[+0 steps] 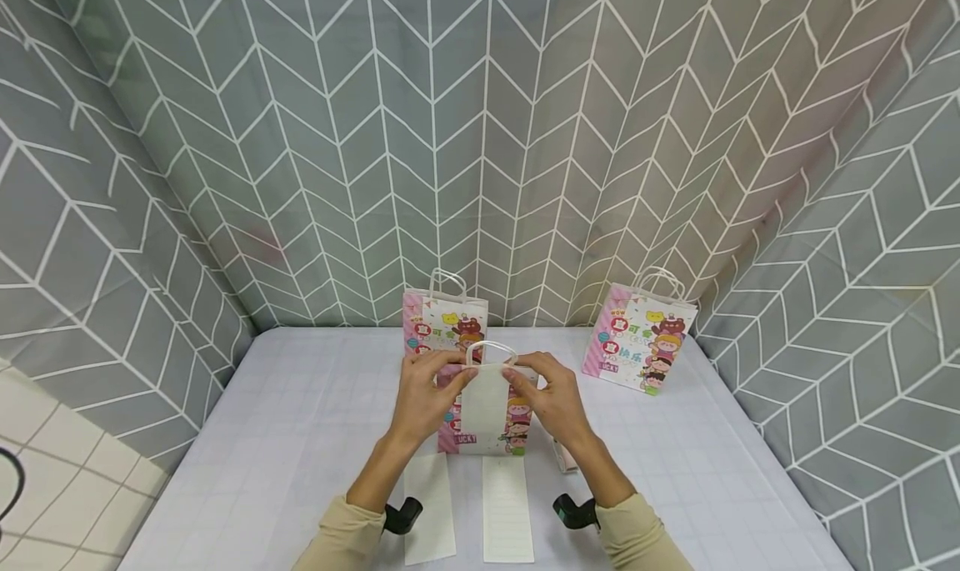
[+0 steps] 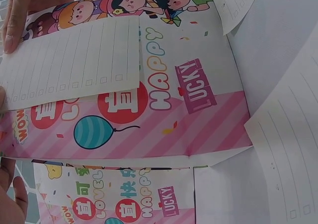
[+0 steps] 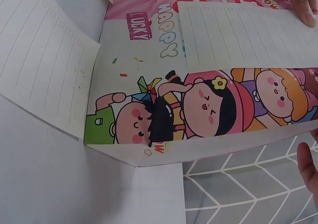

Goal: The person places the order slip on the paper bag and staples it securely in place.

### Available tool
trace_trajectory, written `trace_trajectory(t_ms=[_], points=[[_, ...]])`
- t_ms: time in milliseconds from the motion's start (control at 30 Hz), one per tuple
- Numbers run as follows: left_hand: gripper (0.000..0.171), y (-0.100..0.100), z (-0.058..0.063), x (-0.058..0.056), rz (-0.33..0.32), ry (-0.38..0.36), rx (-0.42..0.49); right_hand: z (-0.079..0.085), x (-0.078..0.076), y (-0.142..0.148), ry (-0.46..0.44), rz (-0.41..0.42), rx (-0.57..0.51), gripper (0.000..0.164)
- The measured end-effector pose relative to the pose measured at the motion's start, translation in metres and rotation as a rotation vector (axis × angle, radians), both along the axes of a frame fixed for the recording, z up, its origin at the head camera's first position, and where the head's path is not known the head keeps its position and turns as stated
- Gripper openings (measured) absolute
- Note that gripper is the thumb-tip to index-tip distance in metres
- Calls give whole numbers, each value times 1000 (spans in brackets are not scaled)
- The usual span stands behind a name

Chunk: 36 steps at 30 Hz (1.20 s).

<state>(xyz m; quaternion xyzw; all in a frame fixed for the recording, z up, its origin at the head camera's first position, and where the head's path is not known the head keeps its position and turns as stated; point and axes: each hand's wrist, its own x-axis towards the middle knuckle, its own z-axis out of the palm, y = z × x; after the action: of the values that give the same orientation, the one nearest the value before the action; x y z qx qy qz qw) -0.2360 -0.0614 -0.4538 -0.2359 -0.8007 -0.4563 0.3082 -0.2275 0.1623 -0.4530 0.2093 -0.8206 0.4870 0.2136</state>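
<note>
Pinching the front bag [image 1: 520,439] at its top edge, the left hand [image 1: 423,396] and right hand [image 1: 555,398] hold it upright at mid-table, 1 on each side of its handle [image 1: 491,344]. Their fingers are narrow on the bag, thumbs at the lined slip [image 1: 483,413] against its front. On the table [image 1: 300,438], 2 sheets [image 1: 507,513] lie nearer the sleeves [image 1: 348,533]; 2 matching bags [image 1: 637,338] stand behind.

Bag [image 1: 519,429] between hands [image 1: 425,397], sheets [image 1: 507,513] before it
</note>
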Motion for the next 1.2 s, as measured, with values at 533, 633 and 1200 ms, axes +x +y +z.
trace_trajectory(t_ms=[533, 633, 1200], points=[[21, 2, 0, 0, -4, -8, 29, -6, 5, 27, -60, -77, 40, 25], [21, 2, -1, -1, -6, -13, 32, -10, 6, 37, -71, -83, 62, 23], [20, 1, -2, -2, 2, 20, 32, -47, 20, 94, -498, -141, 302, 41]])
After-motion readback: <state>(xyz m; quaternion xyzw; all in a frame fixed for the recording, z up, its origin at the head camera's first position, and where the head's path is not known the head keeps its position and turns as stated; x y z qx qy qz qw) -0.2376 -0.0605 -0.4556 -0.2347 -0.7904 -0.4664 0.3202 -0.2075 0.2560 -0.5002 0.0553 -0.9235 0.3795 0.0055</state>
